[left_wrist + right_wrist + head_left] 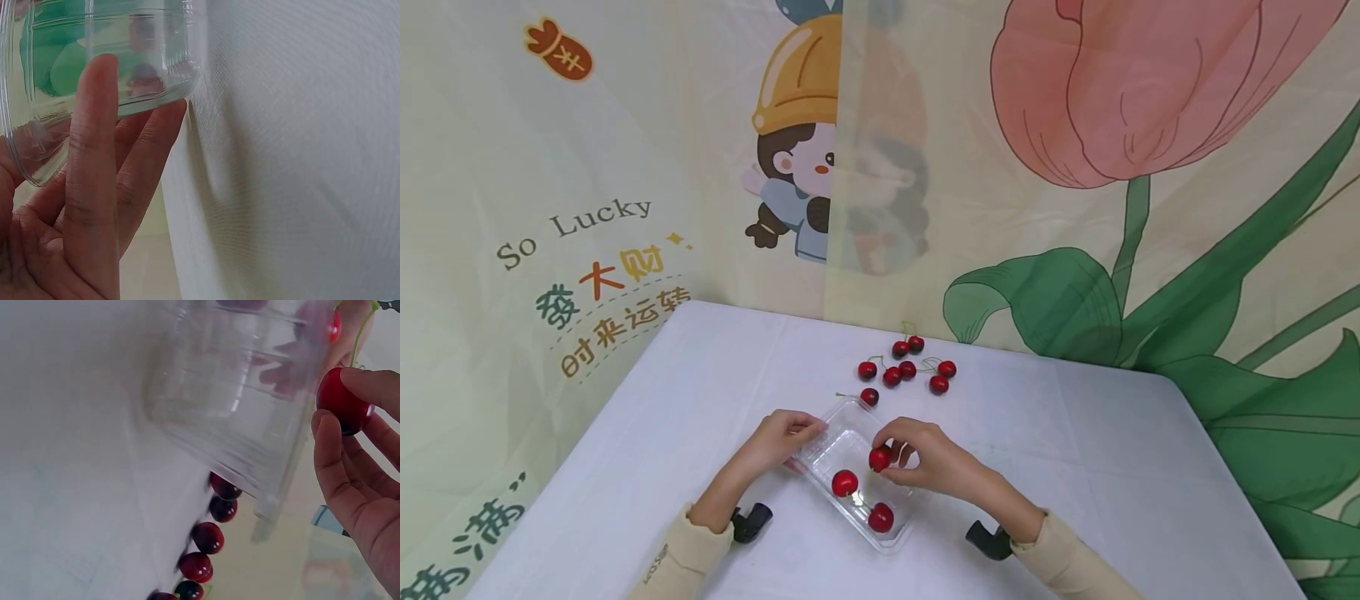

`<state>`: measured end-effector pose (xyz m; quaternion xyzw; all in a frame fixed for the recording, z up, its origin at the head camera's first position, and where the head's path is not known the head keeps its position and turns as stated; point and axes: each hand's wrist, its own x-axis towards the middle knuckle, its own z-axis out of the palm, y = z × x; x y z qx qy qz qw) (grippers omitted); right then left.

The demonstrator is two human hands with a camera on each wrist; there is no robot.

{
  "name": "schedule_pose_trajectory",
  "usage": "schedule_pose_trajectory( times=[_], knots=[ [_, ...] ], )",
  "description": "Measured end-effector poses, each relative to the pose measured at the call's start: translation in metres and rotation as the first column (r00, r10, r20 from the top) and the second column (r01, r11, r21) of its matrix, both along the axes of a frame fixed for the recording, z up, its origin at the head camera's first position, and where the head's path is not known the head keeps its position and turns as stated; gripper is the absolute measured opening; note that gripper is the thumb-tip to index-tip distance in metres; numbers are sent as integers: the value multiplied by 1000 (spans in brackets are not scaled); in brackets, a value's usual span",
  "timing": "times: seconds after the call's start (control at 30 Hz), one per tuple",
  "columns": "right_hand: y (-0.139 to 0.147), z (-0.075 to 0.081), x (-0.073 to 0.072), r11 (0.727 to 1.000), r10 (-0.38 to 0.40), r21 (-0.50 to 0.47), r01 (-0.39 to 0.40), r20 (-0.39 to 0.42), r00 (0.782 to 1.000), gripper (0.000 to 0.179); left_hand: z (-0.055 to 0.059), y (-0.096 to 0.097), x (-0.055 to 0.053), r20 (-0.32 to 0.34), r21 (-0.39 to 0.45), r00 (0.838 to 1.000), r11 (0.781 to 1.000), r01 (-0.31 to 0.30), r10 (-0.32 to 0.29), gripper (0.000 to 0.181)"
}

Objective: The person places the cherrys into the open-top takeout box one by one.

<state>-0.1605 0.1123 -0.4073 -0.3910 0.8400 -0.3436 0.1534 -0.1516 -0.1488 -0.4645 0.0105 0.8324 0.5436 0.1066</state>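
Observation:
A clear plastic tray (827, 492) sits at an angle on the white table. My left hand (784, 440) grips its left rim; in the left wrist view the fingers (94, 156) lie along the outer wall. Over the tray's right side, my right hand (936, 457) pinches a dark red cherry (344, 403) between thumb and fingertips, with a green stem (358, 340) rising from it. Two more cherries show within the tray's outline, one near the middle (845, 483) and one toward the near end (881, 517).
Beyond the tray's far end lie several loose cherries (907, 370) with stems, the closest cherry (869, 397) right by its rim. Black wrist mounts (990, 542) show at both wrists. A printed curtain (910, 167) hangs behind the table (1075, 467).

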Motion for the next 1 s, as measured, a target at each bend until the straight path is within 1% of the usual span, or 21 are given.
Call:
schedule_pose_trajectory(
  times=[0.2,0.4,0.5,0.73,1.0],
  knots=[
    [-3,-10,2,998,0,56,-3,51,999,31,0,0,0,6,-10,1000,1000,-7,7,27],
    [-5,-16,3,991,15,131,-25,81,997,28,0,1,0,12,-19,1000,1000,-11,11,27],
    [-6,-18,3,986,28,163,-42,89,996,28,-1,1,0,13,-23,1000,1000,-13,14,28],
    [-7,-22,3,977,63,200,-79,87,994,28,-2,1,0,11,-19,1000,1000,-14,14,28],
    [-7,-26,3,968,65,235,-83,84,994,26,-1,0,1,9,-7,1000,1000,-8,8,28]
  ],
)
